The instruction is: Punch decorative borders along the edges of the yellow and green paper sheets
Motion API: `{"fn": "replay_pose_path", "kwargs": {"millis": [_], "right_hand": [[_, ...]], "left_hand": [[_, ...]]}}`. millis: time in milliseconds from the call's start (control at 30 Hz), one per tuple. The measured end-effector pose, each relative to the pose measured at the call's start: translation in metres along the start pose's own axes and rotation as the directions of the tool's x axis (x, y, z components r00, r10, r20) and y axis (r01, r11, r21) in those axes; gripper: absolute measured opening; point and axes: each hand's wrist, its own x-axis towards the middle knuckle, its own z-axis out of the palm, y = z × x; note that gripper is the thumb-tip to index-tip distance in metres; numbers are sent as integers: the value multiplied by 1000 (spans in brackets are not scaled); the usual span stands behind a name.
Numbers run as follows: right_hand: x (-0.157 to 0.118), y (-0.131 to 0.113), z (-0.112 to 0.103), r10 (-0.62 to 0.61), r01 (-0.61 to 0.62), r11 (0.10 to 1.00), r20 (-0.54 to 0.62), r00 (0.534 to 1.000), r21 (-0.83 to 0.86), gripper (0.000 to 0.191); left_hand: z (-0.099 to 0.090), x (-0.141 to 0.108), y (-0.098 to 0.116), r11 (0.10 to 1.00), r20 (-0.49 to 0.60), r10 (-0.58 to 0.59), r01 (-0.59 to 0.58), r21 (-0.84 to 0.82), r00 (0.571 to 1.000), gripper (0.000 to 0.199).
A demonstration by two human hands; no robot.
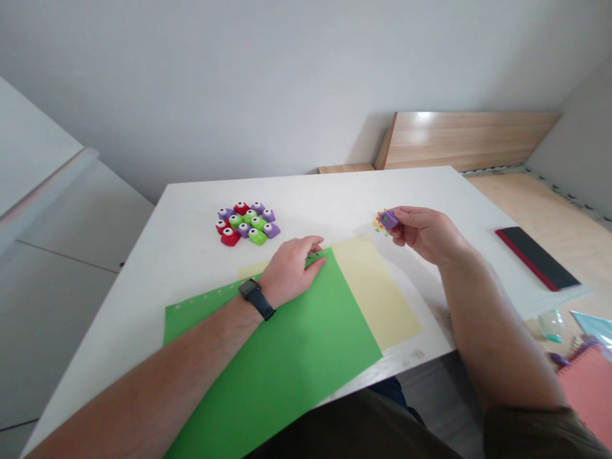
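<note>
My left hand (291,271), with a dark watch on its wrist, grips the far edge of a large green paper sheet (296,357) near its right corner. A row of small punched holes runs along that edge. Beneath the green sheet lies a pale yellow sheet (382,293), its right part showing. My right hand (423,231) is closed around a purple craft paper punch (389,219), held between thumb and fingers. Small colourful paper bits (377,225) lie on the table beside and partly behind this punch.
Several red, green and purple craft punches (257,236) stand grouped on the white table (325,204), back left. A black and red flat case (538,257) lies at the right edge. Lower right are a clear container (551,324) and a pink spiral notebook (590,389).
</note>
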Motion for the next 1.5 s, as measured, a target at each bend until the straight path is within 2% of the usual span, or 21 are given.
{"fn": "replay_pose_path", "kwargs": {"millis": [133,233,300,367,433,500,600,667,700,767,900,1000,1100,1200,1300,1367,1500], "right_hand": [[-2,-3,1,43,-44,998,36,998,42,28],[-1,-3,0,23,-26,998,54,998,50,27],[0,0,-2,-21,21,1000,16,1000,-17,29],[3,4,-6,-66,47,978,-84,994,-205,31],[5,8,-11,-112,-1,878,-208,972,-479,32],[7,11,-16,-152,-79,711,-263,953,-698,31],[9,14,-22,-107,-73,491,-143,984,-868,24],[9,14,-24,-74,-36,412,-73,995,-911,21],[9,14,-25,-86,-38,399,-79,993,-916,22],[8,14,-25,-117,-53,394,-108,987,-918,22],[6,11,-21,-101,-26,362,-67,993,-932,22],[5,10,-18,-124,-62,379,-117,985,-923,24],[6,11,-16,-83,-3,331,-32,996,-944,20],[7,12,-16,-111,-11,310,-47,993,-951,21],[7,12,-16,-81,26,295,3,997,-955,22],[7,11,-16,-114,31,313,-5,994,-949,22],[6,10,-16,-190,-35,439,-131,973,-898,25]], "left_hand": [[0,0,0,1000,1,2,-2,2,1000,36],[0,0,0,1000,5,3,-3,4,1000,36],[0,0,0,1000,2,7,-7,3,1000,37],[1,0,0,1000,-3,11,-11,1,1000,37],[1,0,0,1000,-3,13,-13,0,1000,36],[1,0,-1,1000,1,13,-13,1,1000,36],[1,1,-1,1000,4,12,-12,2,1000,35],[1,1,-1,1000,3,10,-10,6,1000,35],[1,1,-1,1000,4,9,-9,8,1000,35],[1,1,0,1000,4,9,-9,10,1000,36],[0,1,0,1000,1,12,-12,11,1000,36],[0,1,0,1000,-1,16,-16,12,1000,36],[0,1,0,1000,-3,16,-16,12,1000,36],[1,1,0,1000,-3,16,-16,13,1000,36],[1,1,0,1000,-4,16,-16,14,1000,36],[1,1,0,1000,-5,16,-16,16,1000,36],[2,1,-1,1000,-11,20,-20,13,1000,36]]}}
